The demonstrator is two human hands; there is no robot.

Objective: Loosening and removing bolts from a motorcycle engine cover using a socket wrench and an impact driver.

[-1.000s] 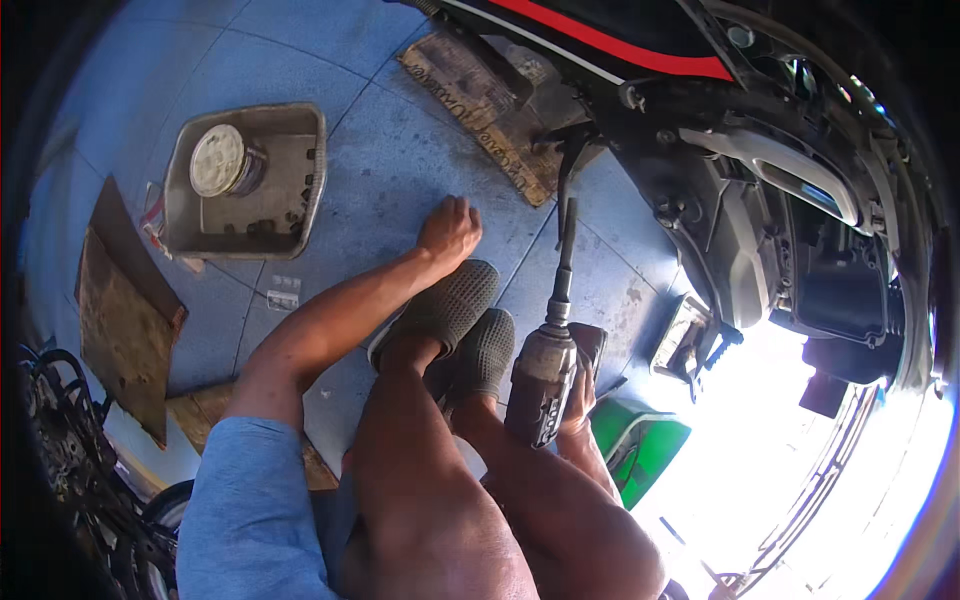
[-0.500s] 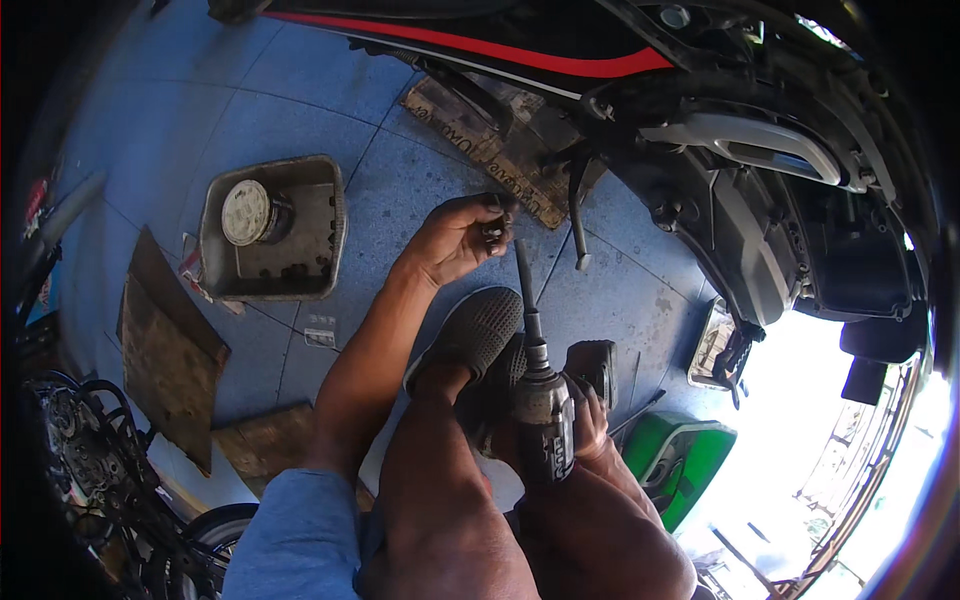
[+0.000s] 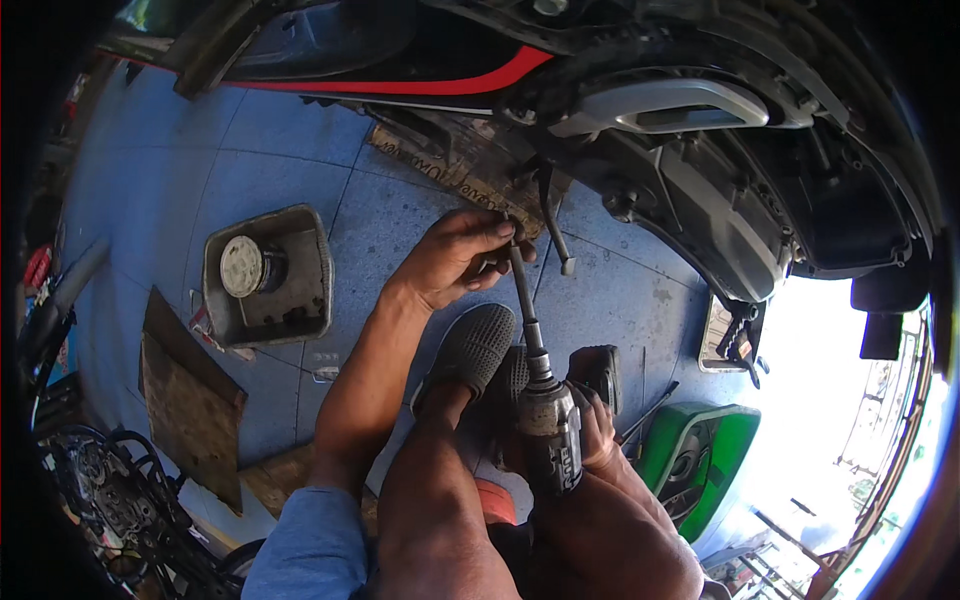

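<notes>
My right hand (image 3: 602,432) grips the handle of a cordless impact driver (image 3: 548,425), which points away from me over my knees. A long socket extension (image 3: 524,292) is fitted to its nose. At the far tip of that extension, my left hand (image 3: 458,258) pinches a small bolt (image 3: 507,215) between thumb and fingers; its thin end just shows, and the rest is hidden by the fingers. Past my hands stands a motorcycle (image 3: 690,190) with dark bodywork, a red stripe and a grey grab handle. Its stand (image 3: 556,228) reaches down near my left hand.
A grey basin (image 3: 222,318) holding a round tub (image 3: 242,266) sits on the blue tiled floor at left. Brown boards (image 3: 190,410) lie nearer. Another partly stripped motorcycle (image 3: 110,490) is at lower left. A green plastic container (image 3: 735,440) and a small tray (image 3: 712,335) are at right.
The fingers of my left hand have come onto the tip of the socket extension, with the bolt now at its end. Earlier they were just apart from it. The whole view has shifted slightly.
</notes>
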